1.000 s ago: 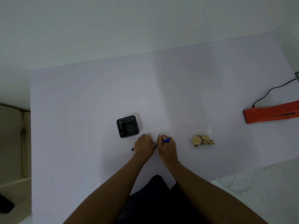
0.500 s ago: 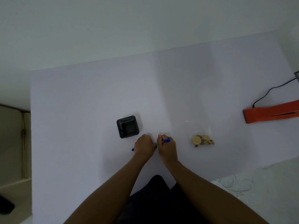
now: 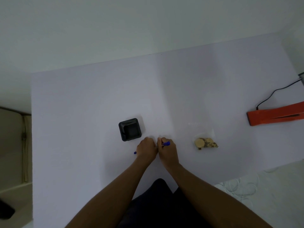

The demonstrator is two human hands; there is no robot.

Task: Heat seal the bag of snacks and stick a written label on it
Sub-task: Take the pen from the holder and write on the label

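Observation:
A clear bag of snacks (image 3: 205,142) with round biscuits inside lies flat on the white table (image 3: 82,112), right of my hands. My right hand (image 3: 167,151) grips a blue pen (image 3: 166,143), its tip pointing down towards the table between my two hands. My left hand (image 3: 146,148) sits knuckle to knuckle against the right one, fingers curled. A small blue pen cap (image 3: 135,152) pokes out at its left edge. Whatever lies under the pen tip is white on white and mostly hidden by my fingers. The orange heat sealer (image 3: 276,115) rests at the far right.
A black square tray (image 3: 130,129) stands just beyond my left hand. The sealer's black cord (image 3: 269,96) runs off to the right edge. A patterned white cloth (image 3: 263,191) lies at the lower right, and a beige surface (image 3: 13,162) borders the table's left side.

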